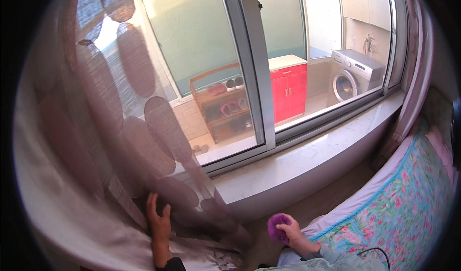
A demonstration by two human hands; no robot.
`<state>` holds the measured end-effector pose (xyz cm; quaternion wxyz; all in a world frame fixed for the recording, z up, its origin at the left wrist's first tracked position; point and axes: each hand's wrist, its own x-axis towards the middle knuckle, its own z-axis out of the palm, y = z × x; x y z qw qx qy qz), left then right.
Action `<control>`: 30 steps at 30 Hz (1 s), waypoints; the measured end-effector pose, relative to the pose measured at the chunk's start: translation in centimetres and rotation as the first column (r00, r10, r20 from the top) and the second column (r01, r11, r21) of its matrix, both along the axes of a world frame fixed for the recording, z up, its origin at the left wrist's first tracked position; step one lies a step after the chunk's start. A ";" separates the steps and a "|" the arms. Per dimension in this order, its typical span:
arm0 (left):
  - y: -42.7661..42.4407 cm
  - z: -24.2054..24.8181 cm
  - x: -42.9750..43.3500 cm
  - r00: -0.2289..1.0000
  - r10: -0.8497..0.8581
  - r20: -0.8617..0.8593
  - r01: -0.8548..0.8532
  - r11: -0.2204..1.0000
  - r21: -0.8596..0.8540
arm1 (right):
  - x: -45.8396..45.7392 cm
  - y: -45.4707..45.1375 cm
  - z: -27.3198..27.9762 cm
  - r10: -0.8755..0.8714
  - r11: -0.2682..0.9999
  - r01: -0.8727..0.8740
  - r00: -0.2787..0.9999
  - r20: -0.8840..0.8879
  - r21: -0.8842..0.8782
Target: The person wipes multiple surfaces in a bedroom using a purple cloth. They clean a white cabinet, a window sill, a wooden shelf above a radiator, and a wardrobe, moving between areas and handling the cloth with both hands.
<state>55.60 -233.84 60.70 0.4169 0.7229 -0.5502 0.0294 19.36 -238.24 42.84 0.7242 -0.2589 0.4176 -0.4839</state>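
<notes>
My left hand point(159, 217) is raised against the sheer patterned curtain point(169, 130) at the lower left, fingers spread and pointing up; whether it pinches any fabric cannot be told. In my right hand point(292, 231), at the bottom centre, is a folded purple cloth point(276, 227), pressed between thumb and fingers. The cloth hangs in front of the wall beneath the marble windowsill point(309, 163). Above the sill stands the sliding window point(270, 91) with its grey metal frame, partly covered by the curtain on the left.
A bed with a floral cover point(389, 206) lies at the right. Another curtain point(414, 76) hangs at the window's right end. Beyond the glass stand a wooden shoe rack point(212, 121), a red cabinet point(297, 91) and a washing machine point(360, 73).
</notes>
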 end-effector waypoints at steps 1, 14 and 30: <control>-0.2 -0.4 -0.6 0.997 -0.071 -0.028 0.072 0.997 0.027 | 0.1 -1.4 0.4 -0.023 0.999 0.022 0.999 -0.046 -0.023; -7.8 -1.8 -6.1 0.978 -0.205 -0.030 0.204 0.979 -0.018 | 0.8 -11.1 6.1 -0.041 0.983 0.049 0.998 0.049 -0.176; -15.6 -4.6 -8.6 0.985 -0.098 0.141 0.112 0.989 -0.101 | 3.8 -35.0 35.1 -0.899 -0.333 -0.153 0.347 0.265 -0.930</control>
